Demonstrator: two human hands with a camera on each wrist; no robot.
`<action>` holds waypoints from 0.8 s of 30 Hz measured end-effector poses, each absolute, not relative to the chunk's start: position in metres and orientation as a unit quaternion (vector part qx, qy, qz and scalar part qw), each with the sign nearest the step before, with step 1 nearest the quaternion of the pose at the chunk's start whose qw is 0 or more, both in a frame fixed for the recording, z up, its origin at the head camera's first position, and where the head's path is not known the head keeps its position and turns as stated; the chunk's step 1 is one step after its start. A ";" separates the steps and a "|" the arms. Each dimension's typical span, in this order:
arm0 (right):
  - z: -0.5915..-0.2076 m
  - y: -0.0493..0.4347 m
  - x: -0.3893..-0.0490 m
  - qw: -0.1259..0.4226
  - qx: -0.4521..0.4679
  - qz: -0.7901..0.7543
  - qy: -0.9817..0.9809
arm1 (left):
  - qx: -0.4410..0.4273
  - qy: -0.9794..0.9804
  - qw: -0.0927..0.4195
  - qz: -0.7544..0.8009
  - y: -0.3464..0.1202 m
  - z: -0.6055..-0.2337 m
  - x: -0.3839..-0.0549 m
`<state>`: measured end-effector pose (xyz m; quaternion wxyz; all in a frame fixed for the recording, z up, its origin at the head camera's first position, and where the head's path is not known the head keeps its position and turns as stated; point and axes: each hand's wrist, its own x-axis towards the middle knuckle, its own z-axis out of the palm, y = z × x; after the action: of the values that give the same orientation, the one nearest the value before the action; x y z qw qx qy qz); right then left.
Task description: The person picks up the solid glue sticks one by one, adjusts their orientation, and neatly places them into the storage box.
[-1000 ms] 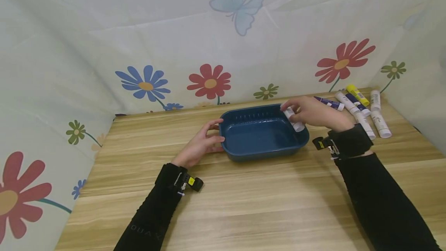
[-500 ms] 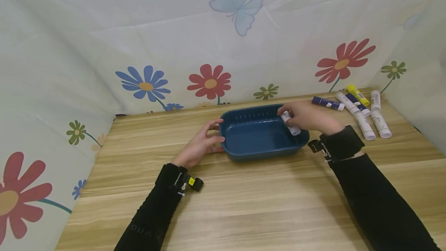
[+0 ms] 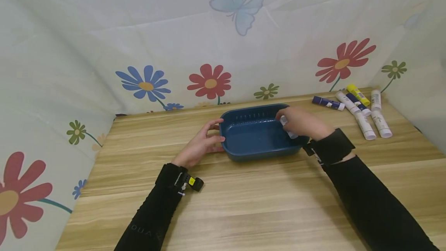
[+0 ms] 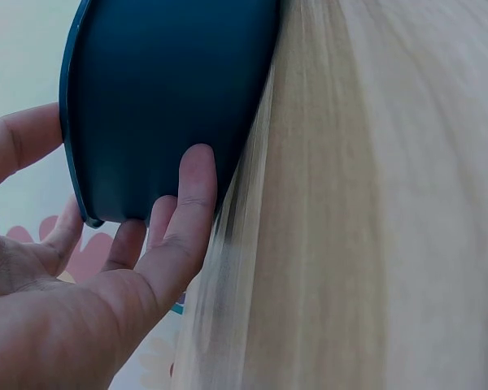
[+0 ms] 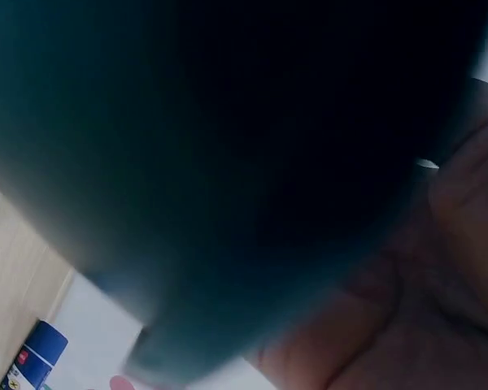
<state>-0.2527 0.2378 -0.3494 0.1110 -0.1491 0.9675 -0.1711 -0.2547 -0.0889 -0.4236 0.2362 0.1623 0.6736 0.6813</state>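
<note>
A dark blue rectangular plastic basket (image 3: pixel 258 153) lies on the wooden table. My left hand (image 3: pixel 200 144) rests against the basket's left end, its spread fingers (image 4: pixel 198 175) touching the outer wall and rim in the left wrist view. Inside the basket's right end, my right hand (image 3: pixel 302 121) holds a white glue stick (image 3: pixel 292 135) low, near the floor of the basket. The hand covers much of that stick. In the right wrist view the basket's wall (image 5: pixel 146 162) blocks most of the picture, and part of the right hand (image 5: pixel 390 325) shows beside it.
To the right of the basket lie several glue sticks: a dark blue one (image 3: pixel 327 103) nearest, then white ones (image 3: pixel 364 125), another dark blue one (image 3: pixel 358 105) and a yellow one (image 3: pixel 357 94). A flowered white curtain (image 3: pixel 174 30) stands behind the table.
My right hand has moved left and lower into the basket with the white glue stick. The nearest blue glue stick is now fully uncovered. My left hand has stayed put.
</note>
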 end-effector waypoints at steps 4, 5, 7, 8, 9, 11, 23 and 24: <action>-0.352 0.233 -0.252 0.106 -0.136 -0.150 0.974 | 0.161 0.672 0.237 0.683 -0.089 -0.423 -0.254; -0.352 0.232 -0.251 0.104 -0.135 -0.144 0.975 | 0.160 0.671 0.237 0.683 -0.089 -0.423 -0.254; -0.354 0.230 -0.251 0.101 -0.134 -0.133 0.977 | 0.160 0.671 0.237 0.684 -0.089 -0.423 -0.254; -0.355 0.229 -0.251 0.099 -0.135 -0.127 0.978 | 0.160 0.671 0.237 0.685 -0.089 -0.422 -0.254; -0.356 0.228 -0.251 0.098 -0.137 -0.123 0.978 | 0.160 0.671 0.237 0.684 -0.089 -0.422 -0.254; -0.358 0.228 -0.251 0.094 -0.140 -0.114 0.979 | 0.159 0.672 0.236 0.684 -0.089 -0.422 -0.254; -0.354 0.232 -0.251 0.121 -0.134 -0.144 0.973 | 0.160 0.669 0.238 0.685 -0.089 -0.423 -0.254; -0.354 0.232 -0.251 0.123 -0.134 -0.145 0.973 | 0.162 0.670 0.238 0.685 -0.089 -0.423 -0.254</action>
<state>-0.2508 0.2325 -0.3541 0.1226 -0.1340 0.9726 -0.1452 -0.2545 -0.0889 -0.4228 0.2378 0.1617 0.6698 0.6846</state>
